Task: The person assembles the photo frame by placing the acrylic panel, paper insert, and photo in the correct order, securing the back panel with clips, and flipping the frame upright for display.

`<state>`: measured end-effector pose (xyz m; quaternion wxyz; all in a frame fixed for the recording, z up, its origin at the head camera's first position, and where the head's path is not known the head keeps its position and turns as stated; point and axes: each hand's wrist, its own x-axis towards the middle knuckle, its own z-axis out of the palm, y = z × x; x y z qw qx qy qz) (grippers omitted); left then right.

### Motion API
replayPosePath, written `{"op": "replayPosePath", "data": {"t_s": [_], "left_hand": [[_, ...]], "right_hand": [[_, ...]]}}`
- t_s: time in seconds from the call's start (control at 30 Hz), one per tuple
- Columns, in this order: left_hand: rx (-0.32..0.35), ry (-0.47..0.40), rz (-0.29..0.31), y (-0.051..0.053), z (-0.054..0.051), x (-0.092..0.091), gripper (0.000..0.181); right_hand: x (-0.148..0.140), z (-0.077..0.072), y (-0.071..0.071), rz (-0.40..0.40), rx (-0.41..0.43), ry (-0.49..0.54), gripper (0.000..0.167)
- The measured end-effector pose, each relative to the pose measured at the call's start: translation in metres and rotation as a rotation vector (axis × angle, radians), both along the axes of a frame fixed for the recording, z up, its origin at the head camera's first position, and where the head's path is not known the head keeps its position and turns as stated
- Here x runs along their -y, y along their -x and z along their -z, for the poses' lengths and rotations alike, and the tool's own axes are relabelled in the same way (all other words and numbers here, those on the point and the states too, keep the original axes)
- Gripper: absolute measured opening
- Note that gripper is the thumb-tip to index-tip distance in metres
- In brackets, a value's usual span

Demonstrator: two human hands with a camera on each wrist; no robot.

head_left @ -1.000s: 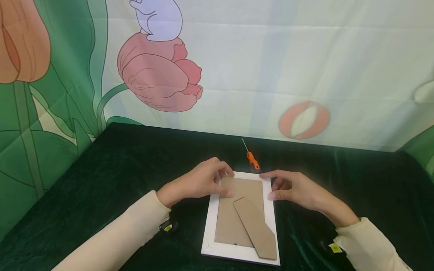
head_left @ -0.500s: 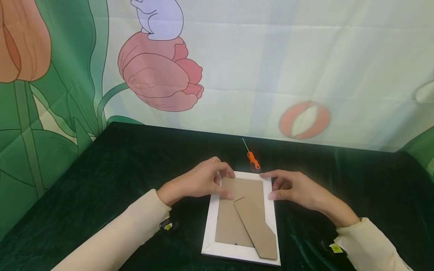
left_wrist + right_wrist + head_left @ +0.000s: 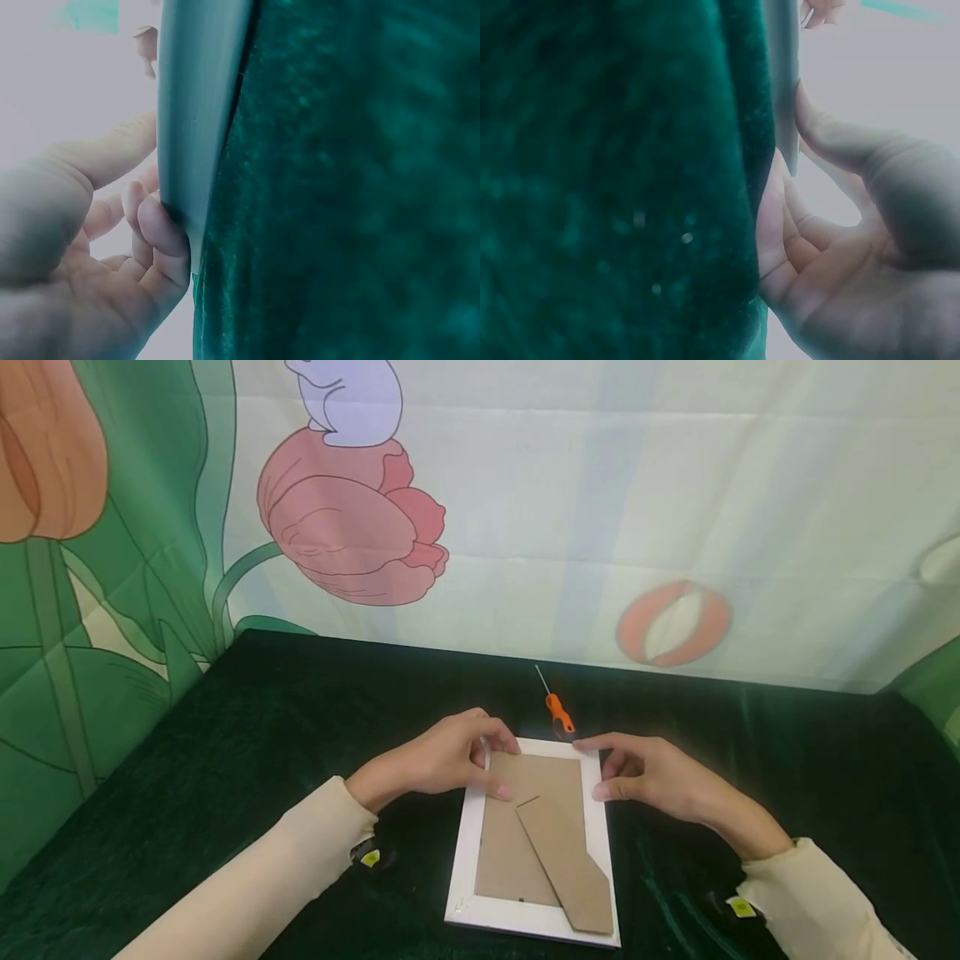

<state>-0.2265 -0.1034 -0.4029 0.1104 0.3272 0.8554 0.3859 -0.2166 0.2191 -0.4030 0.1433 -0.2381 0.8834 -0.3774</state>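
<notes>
A white picture frame [image 3: 467, 860] lies face down on the dark green cloth. Its brown backing board [image 3: 504, 852] faces up, and the brown easel stand [image 3: 567, 868] slants across the lower right. My left hand [image 3: 446, 758] holds the upper left side, thumb on the back and fingers around the edge. On the upper right side, my right hand [image 3: 663, 777] grips the frame, thumb on the white border and index finger at the top corner. In the left wrist view, curled fingers [image 3: 161, 232] touch the frame's side edge [image 3: 196, 112]. The frame's front is hidden.
An orange-handled screwdriver [image 3: 557, 710] lies just beyond the frame's top edge, its shaft pointing away. Dark green velvet cloth [image 3: 315, 710] covers the table. Behind it hangs a printed curtain [image 3: 510, 510] with flowers.
</notes>
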Motion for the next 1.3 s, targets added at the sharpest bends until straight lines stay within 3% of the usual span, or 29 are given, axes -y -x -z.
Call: {"op": "replayPosePath", "data": {"t_s": [0.53, 0.87, 1.13, 1.3], "left_hand": [[-0.052, 0.021, 0.012, -0.0047, -0.0012, 0.0006, 0.035], [-0.026, 0.011, 0.005, -0.0036, -0.0029, 0.0026, 0.031], [0.006, -0.007, -0.095, 0.0013, -0.0011, 0.008, 0.034], [0.092, -0.011, -0.178, 0.0031, -0.0019, 0.0096, 0.051]], "right_hand": [[0.0017, -0.0006, -0.0011, 0.0, 0.016, -0.011, 0.06], [0.0011, -0.0004, -0.002, 0.004, 0.017, -0.019, 0.061], [0.0007, 0.001, -0.002, 0.002, 0.017, -0.019, 0.061], [0.0004, 0.0011, -0.0005, 0.002, 0.011, -0.017, 0.062]]}}
